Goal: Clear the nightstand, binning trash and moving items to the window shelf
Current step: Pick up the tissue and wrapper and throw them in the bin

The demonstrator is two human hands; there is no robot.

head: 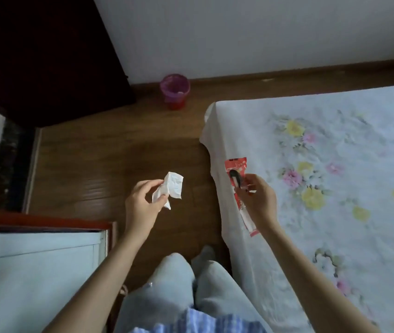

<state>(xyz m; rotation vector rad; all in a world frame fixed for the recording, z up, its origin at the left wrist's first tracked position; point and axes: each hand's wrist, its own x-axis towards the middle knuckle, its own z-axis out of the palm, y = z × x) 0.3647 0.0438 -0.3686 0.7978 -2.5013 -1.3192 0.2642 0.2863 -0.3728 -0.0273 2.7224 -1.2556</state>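
White crumpled tissue (170, 188) is pinched between the thumb and fingertips of the left hand (143, 207), held up over the wooden floor (90, 164). The fingers are closed on one end of it and the rest hangs free toward the right.

A red and white packet (238, 188), long and narrow, is gripped in the right hand (258, 203), thumb on top and fingers curled under its middle. It shows a dark oval picture near its upper end. There is pale printing on the red parts at both ends, too small and blurred to read; no brand can be made out. The packet sits over the edge of the bed (335, 188), whether touching the cover or just above it cannot be told.

The bed carries a white cover with yellow and pink flowers, and its corner hangs down beside the right hand. Between the two hands lies bare floor. Farther off, near the white wall (239, 32), a small bin (174, 91) stands on the floor: red below, with a purple liner in it and something pale inside. It is well apart from both hands.

At the lower left is a pale surface with a reddish-brown edge (35, 222). Dark wooden furniture (47, 56) fills the upper left. Below, the person's knees in light jeans (179, 284) and a blue striped hem are in view.
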